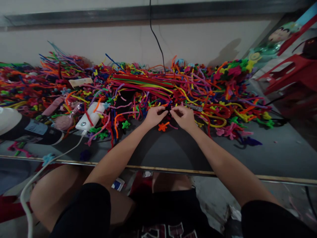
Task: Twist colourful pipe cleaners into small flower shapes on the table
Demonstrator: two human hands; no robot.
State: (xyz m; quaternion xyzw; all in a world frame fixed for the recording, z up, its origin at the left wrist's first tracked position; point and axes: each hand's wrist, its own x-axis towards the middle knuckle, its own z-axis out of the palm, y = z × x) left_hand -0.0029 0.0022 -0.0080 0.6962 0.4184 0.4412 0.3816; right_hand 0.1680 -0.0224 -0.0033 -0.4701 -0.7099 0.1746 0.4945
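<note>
My left hand [156, 116] and my right hand [182, 116] meet close together above the table's middle, fingertips pinched. Between them is a small dark pipe cleaner piece [168, 108], its shape partly hidden by my fingers. Just below lies an orange pipe cleaner flower [163, 127]. A bundle of long straight pipe cleaners [141, 82], mostly red with some green and yellow, rests behind my hands. To the right of my right hand a metal tool [195, 107], perhaps scissors, is half buried among bent pipe cleaners.
Colourful pipe cleaners heap along the wall. At left are a white power bank [90, 116] with a cable [61, 154], a pink hairbrush [64, 121] and a dark cylindrical container [37, 129]. A figurine [268, 48] stands back right, by red stools [294, 72]. The grey tabletop [170, 153] ends before my lap.
</note>
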